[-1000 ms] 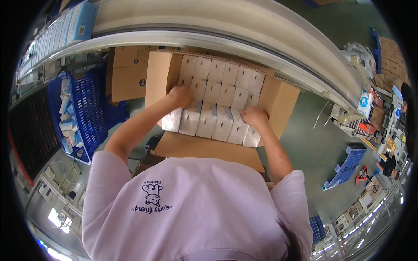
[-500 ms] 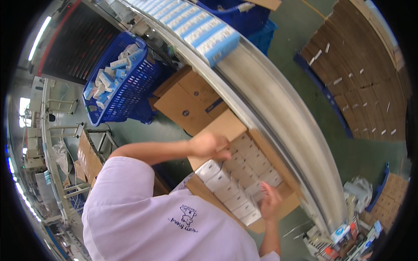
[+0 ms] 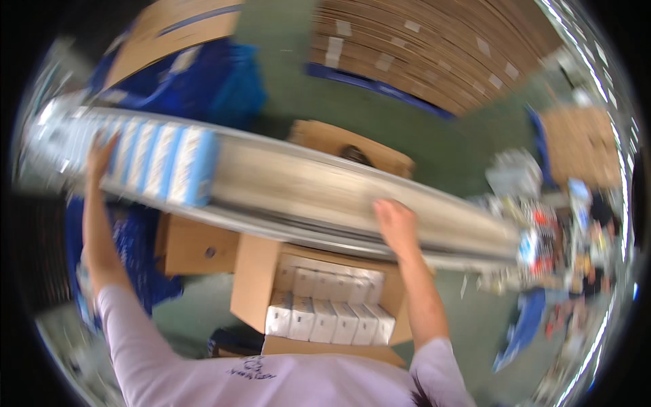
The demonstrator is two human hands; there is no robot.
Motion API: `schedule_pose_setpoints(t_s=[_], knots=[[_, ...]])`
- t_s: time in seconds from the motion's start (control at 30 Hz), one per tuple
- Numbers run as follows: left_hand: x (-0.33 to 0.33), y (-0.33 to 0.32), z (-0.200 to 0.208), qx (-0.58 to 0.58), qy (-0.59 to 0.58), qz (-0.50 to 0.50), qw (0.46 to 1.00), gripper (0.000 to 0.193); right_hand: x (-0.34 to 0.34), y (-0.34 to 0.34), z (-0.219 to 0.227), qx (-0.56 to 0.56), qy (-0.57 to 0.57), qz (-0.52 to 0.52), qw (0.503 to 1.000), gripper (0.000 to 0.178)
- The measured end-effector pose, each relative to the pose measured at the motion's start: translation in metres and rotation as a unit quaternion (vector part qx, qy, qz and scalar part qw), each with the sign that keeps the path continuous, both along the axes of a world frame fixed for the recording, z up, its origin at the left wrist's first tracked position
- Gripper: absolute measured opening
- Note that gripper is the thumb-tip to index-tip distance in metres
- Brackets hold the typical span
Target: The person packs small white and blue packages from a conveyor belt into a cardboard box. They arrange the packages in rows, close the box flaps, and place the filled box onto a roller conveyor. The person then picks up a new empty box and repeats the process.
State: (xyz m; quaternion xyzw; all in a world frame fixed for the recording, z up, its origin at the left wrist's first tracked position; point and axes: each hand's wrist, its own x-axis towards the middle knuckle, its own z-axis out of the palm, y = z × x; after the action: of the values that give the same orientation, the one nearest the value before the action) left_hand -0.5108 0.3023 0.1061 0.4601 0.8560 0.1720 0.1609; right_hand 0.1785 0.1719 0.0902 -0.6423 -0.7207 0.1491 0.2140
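A row of blue-and-white boxes stands packed side by side on the left half of the conveyor. My left hand is stretched out to this row, fingers apart, touching or just above the boxes further along; blur hides the exact contact. Over the bare right part of the belt hangs my right hand, its fingers curled in and nothing showing in it. Close in front of me, an open cardboard carton holds white boxes in rows, its flaps folded outward.
Beyond the conveyor lie a blue bin and a pallet of stacked flat cardboard. Another carton and a blue basket stand left of the open carton. Clutter crowds the conveyor's right end.
My view has swung round, bringing the conveyor across in front of me. Both hands have left the carton: the left reaches out to the blue-and-white boxes, the right is over the belt.
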Motion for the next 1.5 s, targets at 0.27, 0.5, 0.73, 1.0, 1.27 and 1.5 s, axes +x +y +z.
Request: schedule_pose_setpoints(t_s=[0.27, 0.5, 0.73, 1.0, 1.27, 1.5], knots=[[0.113, 0.016, -0.067, 0.026, -0.006, -0.322, 0.946, 0.062, -0.005, -0.004, -0.001, -0.059, 0.145, 0.05, 0.986, 0.046], [0.335, -0.063, -0.04, 0.07, -0.278, -0.305, 0.908, 0.056, 0.015, -0.005, 0.03, -0.182, 0.179, -0.167, 0.952, 0.099], [0.396, -0.122, 0.05, 0.175, -0.374, -0.308, 0.857, 0.053, 0.052, -0.068, 0.091, 0.074, 0.241, -0.151, 0.956, 0.079], [0.414, -0.306, 0.024, 0.051, -0.381, -0.197, 0.902, 0.073, 0.026, -0.239, 0.07, -0.104, 0.241, -0.232, 0.937, 0.099], [0.441, -0.214, -0.159, -0.259, 0.133, -0.641, 0.71, 0.044, 0.053, -0.153, -0.107, -0.319, -0.231, 0.109, 0.912, 0.038], [0.451, -0.259, -0.093, -0.116, 0.029, -0.483, 0.867, 0.061, 0.029, -0.183, -0.069, -0.142, -0.189, 0.092, 0.967, 0.039]])
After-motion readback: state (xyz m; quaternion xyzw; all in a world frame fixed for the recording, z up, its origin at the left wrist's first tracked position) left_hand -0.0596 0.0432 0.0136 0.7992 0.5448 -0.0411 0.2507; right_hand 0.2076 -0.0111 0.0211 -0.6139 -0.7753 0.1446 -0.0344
